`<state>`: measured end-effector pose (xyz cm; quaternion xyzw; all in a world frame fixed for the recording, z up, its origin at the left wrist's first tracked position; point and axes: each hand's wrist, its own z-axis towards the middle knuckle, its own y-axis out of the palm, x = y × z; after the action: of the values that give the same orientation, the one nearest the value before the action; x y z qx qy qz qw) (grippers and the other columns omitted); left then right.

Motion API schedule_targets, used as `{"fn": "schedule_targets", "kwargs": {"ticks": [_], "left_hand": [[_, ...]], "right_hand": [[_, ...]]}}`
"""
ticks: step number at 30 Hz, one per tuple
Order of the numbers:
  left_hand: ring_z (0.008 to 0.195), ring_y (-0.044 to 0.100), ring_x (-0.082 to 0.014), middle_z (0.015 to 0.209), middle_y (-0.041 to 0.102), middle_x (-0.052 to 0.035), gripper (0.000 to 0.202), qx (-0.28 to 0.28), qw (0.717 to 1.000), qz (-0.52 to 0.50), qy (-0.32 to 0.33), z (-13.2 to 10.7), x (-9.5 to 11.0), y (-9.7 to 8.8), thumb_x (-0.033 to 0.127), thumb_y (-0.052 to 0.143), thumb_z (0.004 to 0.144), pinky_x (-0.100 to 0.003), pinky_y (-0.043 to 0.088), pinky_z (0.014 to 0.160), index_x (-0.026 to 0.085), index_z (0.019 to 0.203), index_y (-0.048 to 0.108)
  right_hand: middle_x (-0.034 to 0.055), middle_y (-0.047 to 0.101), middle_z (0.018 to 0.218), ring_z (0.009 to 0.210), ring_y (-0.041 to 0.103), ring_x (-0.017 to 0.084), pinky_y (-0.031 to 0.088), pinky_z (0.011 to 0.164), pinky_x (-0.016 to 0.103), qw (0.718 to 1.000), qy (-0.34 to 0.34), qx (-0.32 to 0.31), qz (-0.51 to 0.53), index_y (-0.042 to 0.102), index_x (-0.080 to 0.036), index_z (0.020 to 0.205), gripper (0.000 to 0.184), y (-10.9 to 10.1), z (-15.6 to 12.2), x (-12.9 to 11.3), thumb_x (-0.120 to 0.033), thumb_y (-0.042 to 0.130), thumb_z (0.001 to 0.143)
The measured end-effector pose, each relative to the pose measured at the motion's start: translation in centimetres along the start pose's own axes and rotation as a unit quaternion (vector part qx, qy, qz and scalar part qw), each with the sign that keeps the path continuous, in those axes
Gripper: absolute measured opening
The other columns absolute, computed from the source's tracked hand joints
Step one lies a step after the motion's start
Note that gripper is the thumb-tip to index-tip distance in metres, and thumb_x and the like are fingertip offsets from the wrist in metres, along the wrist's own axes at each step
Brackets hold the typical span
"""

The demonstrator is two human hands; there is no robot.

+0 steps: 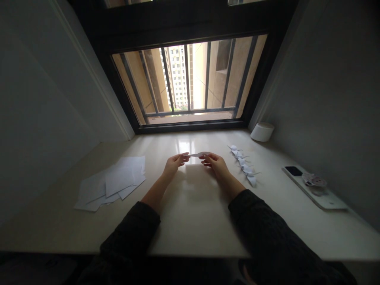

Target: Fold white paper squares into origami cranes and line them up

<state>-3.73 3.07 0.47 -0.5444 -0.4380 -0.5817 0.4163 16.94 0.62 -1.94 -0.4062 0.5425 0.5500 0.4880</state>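
Black sleeves (133, 225): mine, one on each arm, reaching over the near edge of the pale bench (190, 229).
White phone (331, 201): it lay far to my right, slanting along the wall, a round ornament (314, 180) on its back.
Loose sheets (121, 178): white paper, overlapping unevenly, off to my left; my left hand was the nearer to them, but not touching.
Paper row (242, 161): small white pieces with thin ends poking out, strung in a line slanting away from me, just beside my right wrist and apart from it.
Left hand (175, 161): thumb and fingertips brought together on the left end of a paper strip (198, 154).
Right hand (213, 160): pinched likewise on the right end, the other fingers loosely curled.
Strip's lie: straight ahead of me, between my hands, its long axis running left to right; neither hand was nearer. I saw it almost edge-on, so I could not tell whether it was folded.
White cylinder (262, 132): beyond, in the right back corner.
Barred window (190, 126): farthest, dark-framed, behind everything on the bench.
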Motion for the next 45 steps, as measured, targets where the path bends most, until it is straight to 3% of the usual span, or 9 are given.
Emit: {"fn": "schedule_targets", "kwargs": {"ticks": [4,8,11,19,24,29,34,42,45], "left_hand": [[0.093,0.064,-0.0228,0.096,0.071,-0.0118,0.05,0.012,0.998,0.018,0.051,-0.1,0.3,0.2,0.051,0.064,0.072,-0.036,0.044,0.086,0.016,0.107,0.068],[0.084,0.065,-0.0219,0.086,0.073,-0.01,0.034,0.038,0.992,0.081,0.094,-0.3,0.2,0.5,0.042,0.073,0.066,-0.035,0.046,0.084,0.015,0.087,0.074],[0.075,0.066,-0.0207,0.076,0.072,-0.0093,0.029,0.078,0.987,0.094,0.101,-0.4,0.0,0.7,0.043,0.069,0.069,-0.034,0.048,0.077,0.015,0.077,0.074],[0.071,0.066,-0.0203,0.073,0.072,-0.0089,0.035,0.127,0.985,0.081,0.087,-0.4,0.2,0.7,0.049,0.067,0.069,-0.031,0.048,0.07,0.015,0.075,0.072],[0.076,0.066,-0.0207,0.075,0.071,-0.0087,0.037,0.139,0.984,0.067,0.084,-0.2,-0.1,0.7,0.05,0.069,0.067,-0.031,0.048,0.072,0.015,0.078,0.071],[0.082,0.066,-0.0199,0.08,0.07,-0.0073,0.036,0.113,0.99,0.024,0.084,-0.4,-0.2,1.1,0.047,0.071,0.066,-0.029,0.049,0.072,0.015,0.081,0.068],[0.083,0.066,-0.0199,0.082,0.069,-0.0071,0.036,0.121,0.99,-0.03,0.067,-0.8,-0.1,2.0,0.045,0.073,0.065,-0.031,0.051,0.074,0.014,0.079,0.062],[0.082,0.066,-0.0173,0.089,0.069,-0.008,0.061,0.143,0.984,-0.082,0.061,-1.1,-0.2,2.9,0.037,0.078,0.061,-0.034,0.051,0.08,0.018,0.112,0.051],[0.083,0.065,-0.0176,0.092,0.069,-0.0095,0.057,0.138,0.985,-0.087,0.047,-1.0,-0.4,2.9,0.037,0.078,0.06,-0.034,0.051,0.081,0.015,0.108,0.059]], "right_hand": [[0.0104,0.072,0.088,0.067,0.064,0.017,0.049,0.061,0.029,1.0,0.004,0.019,-0.002,0.07,-0.018,0.086,0.045,0.1,-0.1,-0.2,-0.057,0.071,0.062],[0.0093,0.072,0.082,0.063,0.063,0.016,0.05,0.062,0.03,0.999,-0.01,0.044,0.01,0.071,-0.018,0.085,0.043,0.2,-0.3,-0.3,-0.053,0.074,0.06],[0.0079,0.072,0.076,0.06,0.063,0.016,0.05,0.062,0.031,0.997,-0.024,0.067,0.028,0.072,-0.018,0.082,0.039,0.4,-0.4,-0.5,-0.048,0.077,0.057],[0.0074,0.072,0.071,0.061,0.064,0.018,0.049,0.059,0.029,0.998,-0.024,0.064,-0.003,0.073,-0.017,0.073,0.032,0.7,-0.5,-0.8,-0.044,0.078,0.056],[0.0073,0.071,0.068,0.065,0.066,0.019,0.046,0.06,0.028,0.997,-0.021,0.068,-0.017,0.072,-0.017,0.072,0.031,0.9,-0.7,-1.0,-0.044,0.077,0.058],[0.0071,0.069,0.063,0.068,0.068,0.022,0.047,0.061,0.03,0.994,-0.027,0.105,-0.003,0.071,-0.016,0.068,0.035,1.2,-0.8,-1.0,-0.048,0.077,0.057],[0.008,0.071,0.069,0.074,0.066,0.023,0.048,0.063,0.031,0.991,-0.041,0.124,-0.001,0.07,-0.017,0.068,0.034,1.5,-0.9,-0.8,-0.048,0.078,0.056],[0.0077,0.072,0.079,0.076,0.067,0.022,0.047,0.062,0.03,0.989,-0.032,0.14,0.046,0.065,-0.018,0.082,0.043,1.6,-0.9,-0.6,-0.042,0.081,0.051],[0.006,0.071,0.075,0.073,0.067,0.021,0.046,0.061,0.029,0.987,-0.028,0.143,0.064,0.061,-0.018,0.086,0.046,1.6,-0.9,-0.6,-0.039,0.082,0.051]]}}
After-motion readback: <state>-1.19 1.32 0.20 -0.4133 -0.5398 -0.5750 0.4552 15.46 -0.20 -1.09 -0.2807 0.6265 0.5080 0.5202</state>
